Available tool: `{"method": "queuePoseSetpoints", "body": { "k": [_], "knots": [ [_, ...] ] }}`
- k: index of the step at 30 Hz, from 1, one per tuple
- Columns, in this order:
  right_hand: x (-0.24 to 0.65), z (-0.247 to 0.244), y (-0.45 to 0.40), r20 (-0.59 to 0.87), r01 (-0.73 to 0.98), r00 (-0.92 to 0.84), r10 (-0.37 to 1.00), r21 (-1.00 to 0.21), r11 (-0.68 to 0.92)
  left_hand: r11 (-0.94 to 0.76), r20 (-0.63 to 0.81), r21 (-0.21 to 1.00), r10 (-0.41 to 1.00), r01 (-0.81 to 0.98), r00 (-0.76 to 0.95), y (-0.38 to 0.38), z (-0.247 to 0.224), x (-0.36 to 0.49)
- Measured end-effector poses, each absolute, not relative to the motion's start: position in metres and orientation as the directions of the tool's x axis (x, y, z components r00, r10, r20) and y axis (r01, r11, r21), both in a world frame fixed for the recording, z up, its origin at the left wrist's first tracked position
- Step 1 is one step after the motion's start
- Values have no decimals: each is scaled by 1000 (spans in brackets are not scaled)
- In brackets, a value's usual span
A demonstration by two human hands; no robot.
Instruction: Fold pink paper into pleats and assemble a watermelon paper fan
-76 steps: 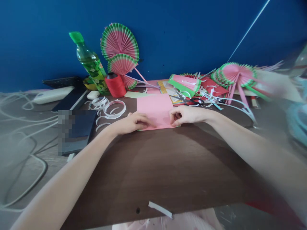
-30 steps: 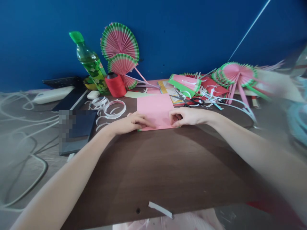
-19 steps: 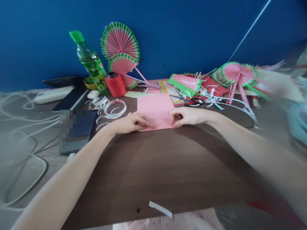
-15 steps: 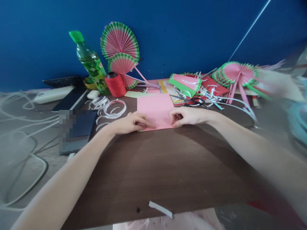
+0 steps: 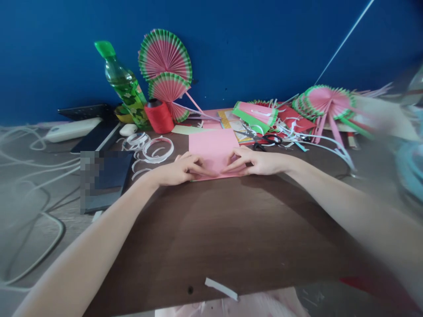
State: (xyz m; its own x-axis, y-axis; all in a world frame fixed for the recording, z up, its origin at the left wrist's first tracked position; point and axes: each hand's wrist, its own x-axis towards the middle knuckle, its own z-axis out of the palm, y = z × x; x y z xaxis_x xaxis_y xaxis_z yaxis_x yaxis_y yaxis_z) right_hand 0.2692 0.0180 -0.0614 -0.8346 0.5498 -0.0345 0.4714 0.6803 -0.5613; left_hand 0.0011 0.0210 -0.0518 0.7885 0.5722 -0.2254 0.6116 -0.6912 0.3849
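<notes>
A pink sheet of paper (image 5: 213, 147) lies flat on the dark brown table, its near edge toward me. A thin green strip shows along that edge. On the near left corner rests my left hand (image 5: 183, 168), its index finger stretched along the edge and its fingers apart. From the other side my right hand (image 5: 253, 162) lies on the near right part, open, fingers stretched toward the middle. The fingertips of both hands press the paper close to each other. The sheet's near corners are partly hidden under the hands.
Behind stand a green bottle (image 5: 127, 88), a red thread spool (image 5: 159, 116) and pleated paper fans (image 5: 165, 57). Tape rolls (image 5: 157, 149) lie at left, scissors (image 5: 267, 140) and paper scraps at right. A white strip (image 5: 221, 289) lies at the table's front edge.
My right hand has gone from a pinch at the paper's near right corner to stretched fingers, its fingertips now further left. My left hand has barely moved.
</notes>
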Motion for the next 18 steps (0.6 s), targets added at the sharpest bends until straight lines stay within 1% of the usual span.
{"method": "queuePoseSetpoints", "body": {
  "k": [7, 11, 18],
  "knots": [
    [270, -67, 22, -47, 439, -867, 496, -542, 717, -670, -251, 365, 598, 647, 761, 16, -52, 3],
    [271, -69, 23, -66, 467, -852, 519, -543, 698, -698, -216, 333, 598, 634, 772, 13, -54, 2],
    [270, -68, 20, -82, 471, -860, 503, -507, 722, -699, -183, 322, 616, 639, 766, 8, -61, -2]
  ]
}}
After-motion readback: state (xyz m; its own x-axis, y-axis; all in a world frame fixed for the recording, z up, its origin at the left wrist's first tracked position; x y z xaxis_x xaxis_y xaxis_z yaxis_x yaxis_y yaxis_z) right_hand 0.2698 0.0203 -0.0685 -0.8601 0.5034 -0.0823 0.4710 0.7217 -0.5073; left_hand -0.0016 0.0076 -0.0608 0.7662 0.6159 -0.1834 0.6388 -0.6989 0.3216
